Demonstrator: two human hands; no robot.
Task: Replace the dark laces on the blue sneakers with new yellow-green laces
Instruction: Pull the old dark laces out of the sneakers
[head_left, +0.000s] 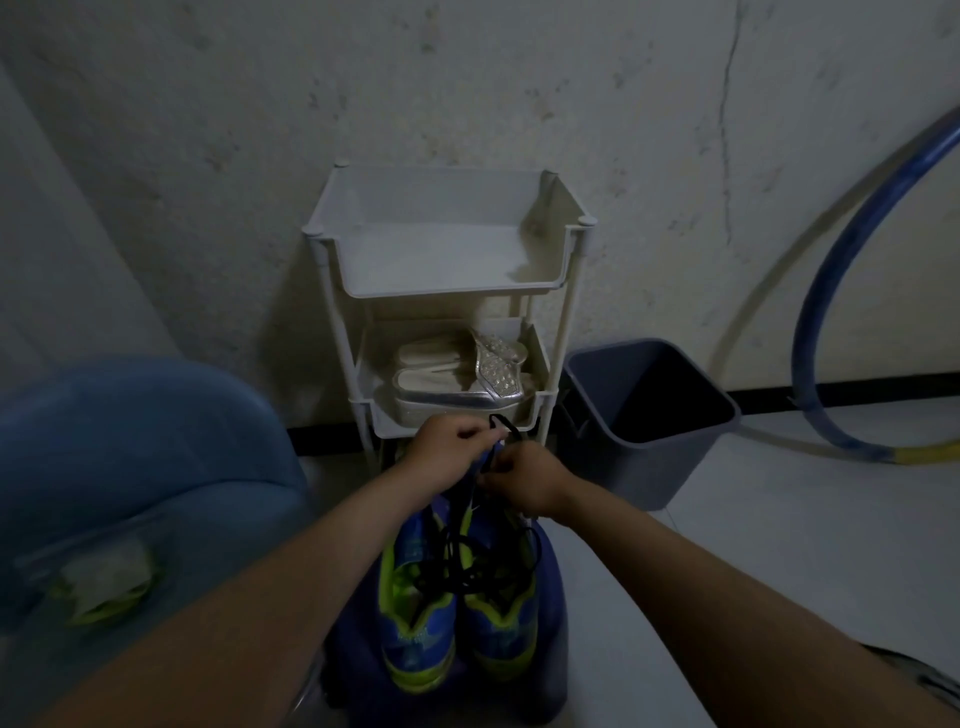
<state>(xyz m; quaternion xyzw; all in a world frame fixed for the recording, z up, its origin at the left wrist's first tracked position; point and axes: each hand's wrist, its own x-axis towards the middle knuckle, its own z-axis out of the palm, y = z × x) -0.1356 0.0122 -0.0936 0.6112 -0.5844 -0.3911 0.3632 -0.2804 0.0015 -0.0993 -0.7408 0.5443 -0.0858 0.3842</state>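
Sneakers (457, 603) lower centre, floor (737, 540) open to their right, blue seat (135, 457) crowding the left. Dark laces (470, 564) loose over them. Left hand (448, 448) and right hand (525, 479) both pinch the laces. Beyond: rack (441, 283), bin (649, 415) right.

A: Entry one, sneakers (415, 618)?
B: Blue, with yellow-green trim and soles. Laces (488, 577): black.
A: Rack (441, 280)?
B: White throughout. Sandals (441, 364) on its middle shelf: cream, with a silver studded strap.
A: Bin (623, 467)?
B: Plain grey-blue.
A: Hoop (810, 322)?
B: Blue, with one yellow section low down.
A: Wall (208, 156)?
B: Off-white, mottled with stains, with a dark crack line. A black band (883, 393) runs along its foot.
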